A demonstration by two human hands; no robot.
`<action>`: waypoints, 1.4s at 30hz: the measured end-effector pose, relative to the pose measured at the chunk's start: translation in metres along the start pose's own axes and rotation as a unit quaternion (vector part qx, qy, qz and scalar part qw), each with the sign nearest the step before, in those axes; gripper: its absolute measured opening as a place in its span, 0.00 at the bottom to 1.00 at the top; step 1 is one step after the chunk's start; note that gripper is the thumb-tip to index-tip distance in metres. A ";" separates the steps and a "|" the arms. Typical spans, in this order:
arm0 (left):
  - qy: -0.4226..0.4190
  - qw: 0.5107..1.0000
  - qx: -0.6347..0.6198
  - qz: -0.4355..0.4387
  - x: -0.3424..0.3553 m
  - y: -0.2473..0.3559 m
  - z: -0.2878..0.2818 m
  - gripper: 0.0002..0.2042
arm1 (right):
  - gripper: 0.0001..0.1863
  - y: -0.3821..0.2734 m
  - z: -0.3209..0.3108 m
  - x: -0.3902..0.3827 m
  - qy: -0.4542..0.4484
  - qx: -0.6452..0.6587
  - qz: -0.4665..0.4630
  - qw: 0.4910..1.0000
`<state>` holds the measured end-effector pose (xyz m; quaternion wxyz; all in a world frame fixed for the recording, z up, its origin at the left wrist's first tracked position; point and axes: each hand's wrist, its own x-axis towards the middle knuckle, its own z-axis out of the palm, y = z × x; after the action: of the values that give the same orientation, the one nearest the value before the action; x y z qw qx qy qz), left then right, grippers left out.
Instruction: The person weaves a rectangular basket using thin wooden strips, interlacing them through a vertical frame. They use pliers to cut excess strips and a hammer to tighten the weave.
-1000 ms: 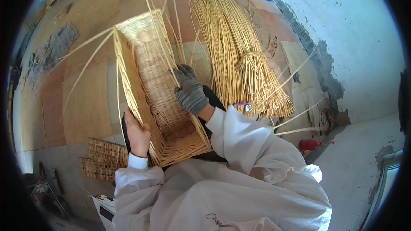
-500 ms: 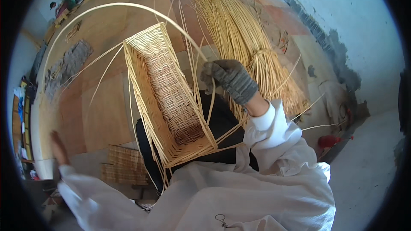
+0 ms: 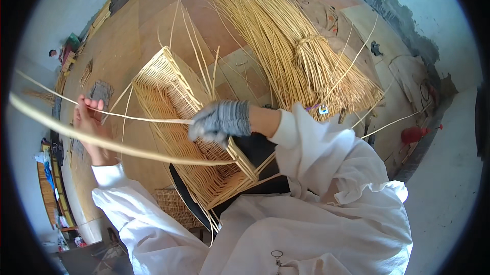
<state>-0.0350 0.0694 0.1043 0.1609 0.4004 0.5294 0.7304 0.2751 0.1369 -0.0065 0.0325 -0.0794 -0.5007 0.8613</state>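
A rectangular wicker basket (image 3: pixel 176 78) lies tilted in front of me, its hollow facing up and loose rods sticking out around its rim. My right hand (image 3: pixel 219 122), in a grey knitted glove, is above the basket's right side, closed on a thin pale wicker rod (image 3: pixel 153 120). That rod runs left to my bare left hand (image 3: pixel 92 129), whose fingers are loosely curled about it. Nearer to me, a thicker-looking length of rod (image 3: pixel 112 146) sweeps from the left across the basket to its right rim. Whether both lengths are one rod, I cannot tell.
A large tied bundle of rods (image 3: pixel 291 45) lies on the floor beyond the basket to the right. A dark surface (image 3: pixel 255 150) is under the basket, and a woven mat (image 3: pixel 176 206) lies near my left sleeve. At right stands a red bottle (image 3: pixel 414 134) by the wall.
My left hand has risen and come inward to the rod. My right hand has moved left and down over the basket, and the high arc of rod has swung down across it.
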 end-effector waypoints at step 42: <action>-0.135 0.909 0.100 -0.381 -0.077 -0.198 0.080 0.09 | 0.09 0.092 -0.140 0.059 0.302 -0.533 -0.404 0.679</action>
<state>0.0366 0.1465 -0.0966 0.4557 0.2774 0.6851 0.4959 0.2424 0.2195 -0.1606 0.4788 -0.1288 -0.8218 0.2808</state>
